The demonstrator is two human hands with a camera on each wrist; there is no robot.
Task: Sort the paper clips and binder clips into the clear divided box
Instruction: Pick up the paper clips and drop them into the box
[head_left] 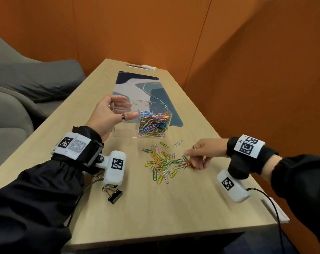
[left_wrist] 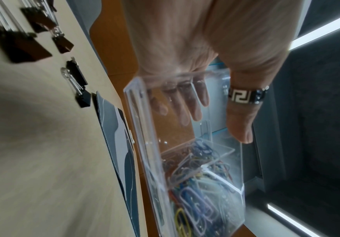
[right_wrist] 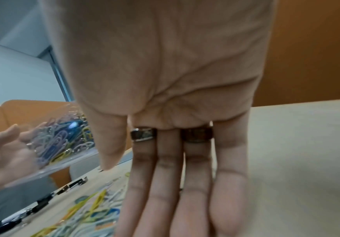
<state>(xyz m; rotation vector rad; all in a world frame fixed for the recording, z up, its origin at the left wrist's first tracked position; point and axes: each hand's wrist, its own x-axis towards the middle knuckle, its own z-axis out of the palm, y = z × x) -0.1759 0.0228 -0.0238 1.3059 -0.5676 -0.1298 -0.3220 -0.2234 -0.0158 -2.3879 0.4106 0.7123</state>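
While left hand (head_left: 109,116) holds box (head_left: 126,133), right hand (head_left: 204,153) seemingly touches clips (head_left: 162,162).

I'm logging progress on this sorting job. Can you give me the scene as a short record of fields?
Left hand: holds the clear divided box by its near end, tilted
Box, far compartment: full of coloured paper clips
Box, near compartment: looks empty
Right hand: fingers straight, reaching into the loose paper clip pile on the table
Binder clips: black, several on the table, none in the box
Desk mat: behind the box
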